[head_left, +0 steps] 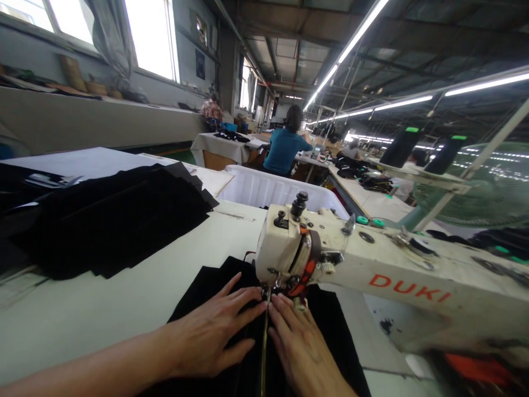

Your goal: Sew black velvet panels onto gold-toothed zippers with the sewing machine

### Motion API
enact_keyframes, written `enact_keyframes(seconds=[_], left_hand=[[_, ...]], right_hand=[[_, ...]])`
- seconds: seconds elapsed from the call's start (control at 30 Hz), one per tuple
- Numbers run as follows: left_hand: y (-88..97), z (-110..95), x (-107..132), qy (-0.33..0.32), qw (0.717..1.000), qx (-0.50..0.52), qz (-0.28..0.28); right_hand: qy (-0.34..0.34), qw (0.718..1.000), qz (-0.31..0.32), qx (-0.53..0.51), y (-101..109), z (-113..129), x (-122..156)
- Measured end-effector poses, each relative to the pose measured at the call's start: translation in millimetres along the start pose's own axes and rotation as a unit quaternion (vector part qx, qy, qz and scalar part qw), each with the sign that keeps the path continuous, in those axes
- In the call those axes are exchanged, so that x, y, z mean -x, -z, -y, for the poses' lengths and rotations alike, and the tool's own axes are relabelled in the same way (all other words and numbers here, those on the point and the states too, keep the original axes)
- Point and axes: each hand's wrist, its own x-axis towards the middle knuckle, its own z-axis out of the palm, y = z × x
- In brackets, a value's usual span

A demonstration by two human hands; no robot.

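Black fabric [339,331] lies on the table under the head of a white DUKI sewing machine [351,259]. Down its middle runs a narrow gold-coloured strip [263,358] that looks like a metal zipper, leading up to the needle area. On the left of the strip, my left hand [210,331] rests on the fabric with its fingers spread and the fingertips close to the presser foot. My right hand [303,344] lies flat on the other side, fingers stretched forward beside the strip. The needle and presser foot are partly hidden by my fingertips.
A pile of black fabric pieces [124,220] sits on the table at left. Behind the machine stands a white plastic bin [285,190]. Thread cones [400,148] and a green fan [491,187] are at right. A person in a teal top [283,149] works farther back.
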Motion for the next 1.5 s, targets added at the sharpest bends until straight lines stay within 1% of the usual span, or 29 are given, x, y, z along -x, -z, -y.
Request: enact_keyframes(seconds=[0.07, 0.13, 0.2, 0.3, 0.37, 0.4, 0.5, 0.6, 0.7, 0.87, 1.03, 1.17, 1.27, 1.33, 1.4, 1.43, 1.47, 1.5], left_hand=[[1.1, -3.0, 0.8, 0.001, 1.000, -0.010, 0.010], [0.1, -15.4, 9.5, 0.019, 0.999, -0.026, 0.012], [-3.9, -38.3, 27.4, 0.029, 0.999, -0.034, 0.008], [-15.4, -79.1, 62.8, 0.018, 1.000, -0.023, -0.009], [-24.8, -97.3, 81.7, 0.023, 0.999, -0.025, -0.028], [-28.7, -101.8, 87.9, 0.030, 0.999, -0.024, -0.035], [-30.9, -100.5, 94.5, 0.051, 0.998, 0.001, -0.044], [-20.4, -93.3, 93.6, 0.075, 0.995, 0.037, -0.048], [-11.0, -93.4, 93.2, 0.090, 0.993, 0.049, -0.063], [-11.8, -99.2, 91.7, 0.071, 0.994, 0.028, -0.072], [-12.1, -99.2, 90.6, 0.072, 0.993, 0.036, -0.090], [-13.7, -98.9, 92.2, 0.061, 0.992, 0.038, -0.103], [-17.7, -98.1, 91.5, 0.049, 0.994, 0.018, -0.093], [-20.6, -97.8, 88.6, 0.038, 0.994, -0.010, -0.101], [-23.0, -97.9, 84.2, 0.018, 0.991, -0.036, -0.128], [-24.0, -97.8, 81.6, 0.005, 0.989, -0.044, -0.142], [-24.8, -97.5, 79.0, -0.010, 0.987, -0.050, -0.150], [-25.7, -96.9, 76.4, -0.025, 0.987, -0.054, -0.151]], right_hand=[[-0.038, 0.998, 0.037, -0.019, 4.8, 5.0, 1.2], [-0.075, 0.994, 0.073, -0.038, 13.6, 13.5, 5.8], [-0.103, 0.987, 0.099, -0.071, 26.1, 26.3, 15.0], [-0.129, 0.975, 0.108, -0.145, 44.9, 51.3, 35.5], [-0.129, 0.969, 0.104, -0.182, 52.0, 66.6, 48.9], [-0.124, 0.969, 0.101, -0.191, 53.5, 72.3, 54.1], [-0.115, 0.971, 0.086, -0.192, 53.5, 79.9, 61.1], [-0.107, 0.972, 0.082, -0.191, 53.4, 79.8, 59.1], [-0.096, 0.976, 0.079, -0.177, 54.6, 81.3, 59.1], [-0.077, 0.983, 0.077, -0.146, 56.9, 84.2, 64.7], [-0.085, 0.975, 0.078, -0.188, 62.8, 82.7, 60.8], [-0.084, 0.973, 0.072, -0.205, 65.3, 78.9, 57.5], [-0.083, 0.973, 0.081, -0.199, 70.1, 81.4, 55.9], [-0.115, 0.975, 0.065, -0.177, 74.8, 95.4, 58.9], [-0.160, 0.973, 0.024, -0.166, 77.5, 121.8, 67.0], [-0.167, 0.971, -0.002, -0.172, 76.9, 137.9, 72.5], [-0.150, 0.971, -0.019, -0.185, 74.8, 154.2, 78.3], [-0.113, 0.975, -0.030, -0.190, 71.1, 169.2, 84.0]])
